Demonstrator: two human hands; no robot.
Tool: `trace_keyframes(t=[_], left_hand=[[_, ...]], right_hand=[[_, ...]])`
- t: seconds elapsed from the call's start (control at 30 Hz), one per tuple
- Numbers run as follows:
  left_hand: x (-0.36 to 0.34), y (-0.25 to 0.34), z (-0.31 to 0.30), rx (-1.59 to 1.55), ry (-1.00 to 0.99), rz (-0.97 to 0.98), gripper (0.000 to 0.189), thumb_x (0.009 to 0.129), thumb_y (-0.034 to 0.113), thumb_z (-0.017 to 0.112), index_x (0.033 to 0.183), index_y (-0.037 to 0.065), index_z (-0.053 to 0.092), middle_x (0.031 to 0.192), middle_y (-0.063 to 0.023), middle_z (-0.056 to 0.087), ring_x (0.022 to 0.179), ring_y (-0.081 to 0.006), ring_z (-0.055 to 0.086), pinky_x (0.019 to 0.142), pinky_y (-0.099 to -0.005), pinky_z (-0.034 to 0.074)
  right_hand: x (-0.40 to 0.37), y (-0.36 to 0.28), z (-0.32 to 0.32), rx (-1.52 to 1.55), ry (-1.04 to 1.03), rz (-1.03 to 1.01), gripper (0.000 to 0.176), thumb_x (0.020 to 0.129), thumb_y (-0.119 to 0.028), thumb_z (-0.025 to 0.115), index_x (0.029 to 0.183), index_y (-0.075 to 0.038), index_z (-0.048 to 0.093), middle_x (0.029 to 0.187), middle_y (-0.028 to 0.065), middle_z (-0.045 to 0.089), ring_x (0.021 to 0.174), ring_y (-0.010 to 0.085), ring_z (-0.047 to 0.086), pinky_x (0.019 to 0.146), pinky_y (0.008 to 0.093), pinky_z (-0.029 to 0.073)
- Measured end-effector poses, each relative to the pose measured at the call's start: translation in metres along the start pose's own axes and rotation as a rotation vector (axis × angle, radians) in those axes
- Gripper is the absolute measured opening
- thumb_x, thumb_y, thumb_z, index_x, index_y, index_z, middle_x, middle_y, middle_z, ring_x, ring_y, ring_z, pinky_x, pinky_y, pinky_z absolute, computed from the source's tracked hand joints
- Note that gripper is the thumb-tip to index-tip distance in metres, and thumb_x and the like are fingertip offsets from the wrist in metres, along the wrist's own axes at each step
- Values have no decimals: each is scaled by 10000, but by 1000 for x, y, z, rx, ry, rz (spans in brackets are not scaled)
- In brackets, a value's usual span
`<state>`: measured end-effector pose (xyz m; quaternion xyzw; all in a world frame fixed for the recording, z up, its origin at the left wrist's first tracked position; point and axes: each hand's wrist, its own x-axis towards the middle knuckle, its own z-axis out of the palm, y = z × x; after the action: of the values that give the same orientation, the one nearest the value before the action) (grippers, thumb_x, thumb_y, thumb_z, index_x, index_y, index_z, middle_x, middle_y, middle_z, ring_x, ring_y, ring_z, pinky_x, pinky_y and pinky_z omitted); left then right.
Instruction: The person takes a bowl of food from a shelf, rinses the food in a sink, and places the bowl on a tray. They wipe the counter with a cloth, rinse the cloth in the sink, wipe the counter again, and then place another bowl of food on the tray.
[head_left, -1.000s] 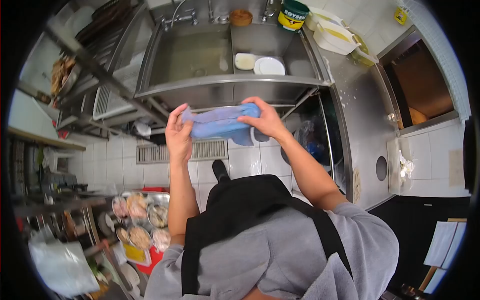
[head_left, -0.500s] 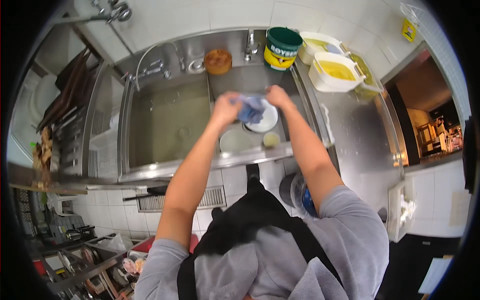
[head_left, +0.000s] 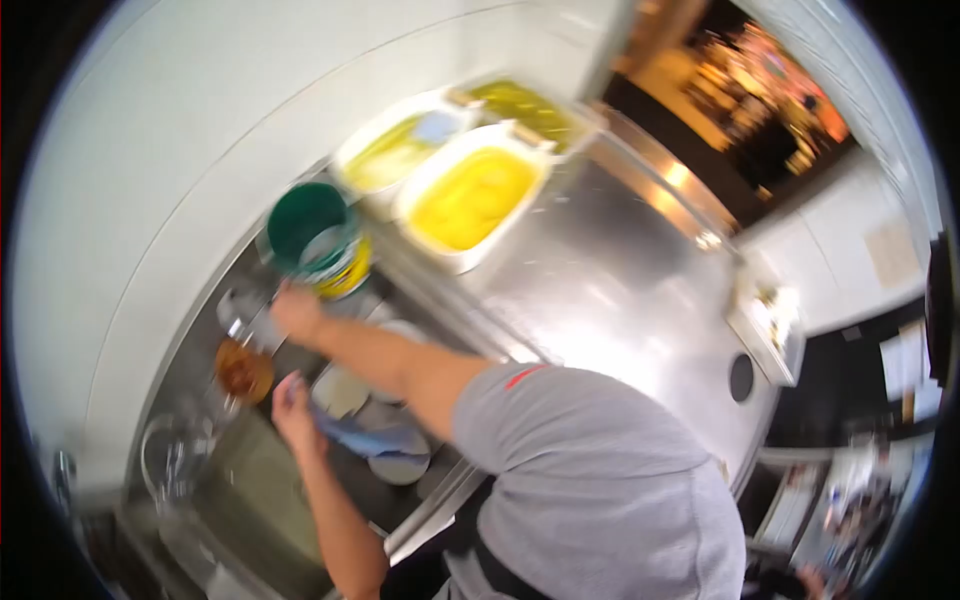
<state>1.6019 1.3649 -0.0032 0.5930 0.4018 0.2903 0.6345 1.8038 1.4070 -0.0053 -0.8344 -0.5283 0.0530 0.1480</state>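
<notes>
My left hand (head_left: 290, 408) is closed on a blue cloth (head_left: 365, 437), which trails to the right over a round white dish (head_left: 400, 463). My right hand (head_left: 296, 312) reaches forward to the back of the sink, beside the metal faucet (head_left: 236, 312) and just in front of the green bucket (head_left: 310, 225). Motion blur smears its fingers, so I cannot make out whether it grips anything. Between my forearms lies another pale round dish (head_left: 342, 390). A brown round container (head_left: 244, 370) stands left of my hands.
White tubs of yellow liquid, the nearer tub (head_left: 405, 205) among them, stand right of the bucket. A steel counter (head_left: 620, 270) extends to the right. The left basin (head_left: 262, 480) holds cloudy water. A wall opening (head_left: 740, 90) is at upper right.
My view has swung to the right and tilted. My right hand has moved away from the cloth and dishes toward the faucet and bucket. The cloth stays in my left hand.
</notes>
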Motion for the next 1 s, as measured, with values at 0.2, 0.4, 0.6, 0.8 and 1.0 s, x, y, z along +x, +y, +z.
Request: trace_keyframes(t=[0.2,0.4,0.6,0.8,1.0], left_hand=[[77,-30,28,-11,-128,-39,199,982,169,612,1123,31,639,1069,-26,639,973,-130,574,882,-287,459],[66,-17,40,-122,205,118,250,964,161,618,1153,-1,592,1093,-82,619,1020,-181,560,904,-344,467],[33,-41,22,19,336,-256,425,981,304,594,1238,-34,575,1110,-148,625,905,-237,598,797,-397,511],[27,-29,1,-191,263,-78,576,969,405,600,1257,-92,562,1137,-140,615,979,-232,611,859,-376,502],[40,-92,23,-409,279,-492,481,1006,395,530,1298,12,535,1238,-100,560,1124,-227,577,931,-368,491]], right_hand=[[-31,30,21,335,79,45,299,852,-235,596,897,27,731,961,212,696,1033,377,641,846,460,524],[-97,34,25,1046,-86,7,398,913,-371,642,764,-4,687,714,228,646,644,341,641,599,433,486],[-81,-12,50,1145,96,-73,438,918,-375,654,751,30,648,624,190,591,582,207,585,553,407,434],[-106,2,49,1101,-302,-68,411,860,-401,708,836,9,712,702,137,669,628,211,613,575,391,467],[-100,-33,80,1412,100,177,392,814,-398,759,808,-8,713,662,136,628,627,224,632,592,390,477]])
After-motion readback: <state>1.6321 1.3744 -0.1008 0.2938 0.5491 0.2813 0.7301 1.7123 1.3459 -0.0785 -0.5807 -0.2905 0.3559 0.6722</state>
